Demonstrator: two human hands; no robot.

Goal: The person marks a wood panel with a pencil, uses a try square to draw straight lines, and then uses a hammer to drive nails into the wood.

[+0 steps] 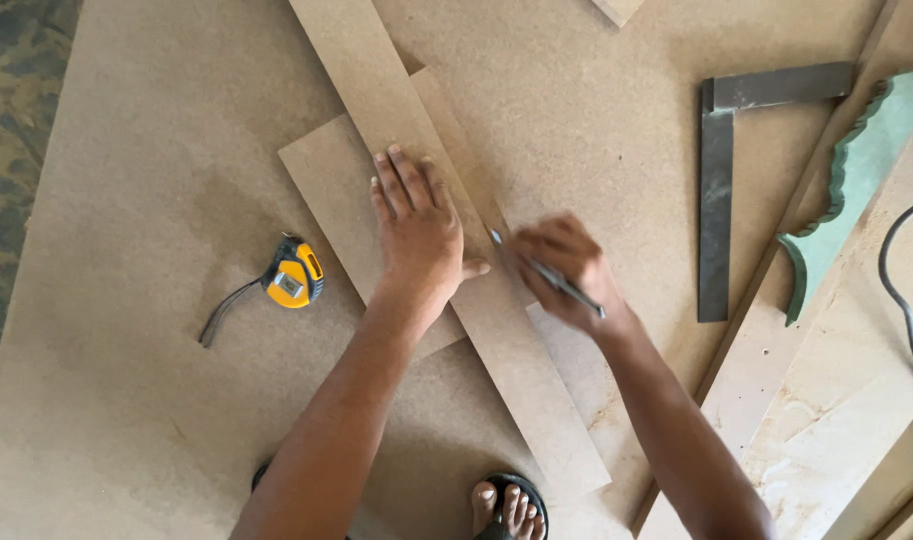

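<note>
Left hand point(417, 230) flat on board strip point(447, 250); right hand point(567, 272) grips pencil point(549, 272).

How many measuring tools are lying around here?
2: a yellow tape measure on the board left of the left hand, and a metal try square to the right of the right hand. Others may lie outside view.

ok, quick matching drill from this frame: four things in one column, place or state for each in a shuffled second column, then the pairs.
Things:
1. tape measure
2. steel square
3. long board strip
4. pencil

Places or states:
A. gripped in the right hand, tip at the strip's edge
B. pressed flat under the left hand
C. lying left of the left forearm, strap trailing
D. lying right of both hands, beside a green scalloped piece

Pairs: 1-C, 2-D, 3-B, 4-A
</note>
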